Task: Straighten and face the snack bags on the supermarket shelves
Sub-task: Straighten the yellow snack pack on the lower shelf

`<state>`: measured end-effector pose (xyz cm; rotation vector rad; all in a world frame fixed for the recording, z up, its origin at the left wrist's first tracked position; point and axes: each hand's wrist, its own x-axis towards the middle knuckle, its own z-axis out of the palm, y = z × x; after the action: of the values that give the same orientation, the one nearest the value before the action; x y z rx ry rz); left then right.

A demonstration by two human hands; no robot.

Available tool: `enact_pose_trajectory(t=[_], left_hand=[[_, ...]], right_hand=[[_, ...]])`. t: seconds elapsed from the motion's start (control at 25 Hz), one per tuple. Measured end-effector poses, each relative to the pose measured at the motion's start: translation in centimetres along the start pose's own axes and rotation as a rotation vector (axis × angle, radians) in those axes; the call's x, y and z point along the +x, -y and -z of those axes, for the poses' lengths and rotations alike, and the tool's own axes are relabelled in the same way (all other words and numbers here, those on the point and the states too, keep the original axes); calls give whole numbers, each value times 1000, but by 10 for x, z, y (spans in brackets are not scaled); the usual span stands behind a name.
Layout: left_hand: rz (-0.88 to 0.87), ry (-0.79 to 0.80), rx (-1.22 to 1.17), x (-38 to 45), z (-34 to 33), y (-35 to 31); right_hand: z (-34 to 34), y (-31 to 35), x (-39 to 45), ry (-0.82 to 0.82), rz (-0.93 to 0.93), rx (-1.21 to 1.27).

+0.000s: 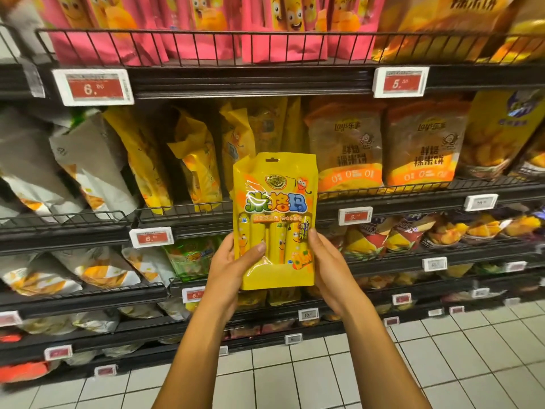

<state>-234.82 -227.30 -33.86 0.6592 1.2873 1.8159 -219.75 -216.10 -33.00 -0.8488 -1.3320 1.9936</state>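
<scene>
Gap on middle shelf directly behind held yellow snack bag, btwn leaning yellow bags at left & Lay's bags at right. Wire front rail along shelf edge blocks low entry; upper shelf caps headroom.

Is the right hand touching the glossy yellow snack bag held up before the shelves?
Touching. The head view shows the right hand gripping the yellow snack bag along its lower right edge.
</scene>
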Motion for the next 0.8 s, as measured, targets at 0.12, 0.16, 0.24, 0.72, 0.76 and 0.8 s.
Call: enact_pose_trajectory(t=[0.12, 0.16, 0.24, 0.72, 0.76, 0.8], left_hand=[[-32, -80, 30, 0, -9, -2], [-45, -99, 47, -1, -15, -2], [-69, -105, 92, -4, -30, -2], [-210, 27, 323, -19, -119, -24], [-213, 29, 338, -20, -126, -25], [-216, 26, 354, -21, -131, -25]], right_hand=[[6, 2, 0, 16, 3, -12], [9, 3, 1, 23, 5, -24], [15, 3, 4, 15, 2, -17], [62, 8, 12, 126, -213, 452], [64, 7, 11, 126, -225, 466], [68, 6, 11, 125, -234, 471]])
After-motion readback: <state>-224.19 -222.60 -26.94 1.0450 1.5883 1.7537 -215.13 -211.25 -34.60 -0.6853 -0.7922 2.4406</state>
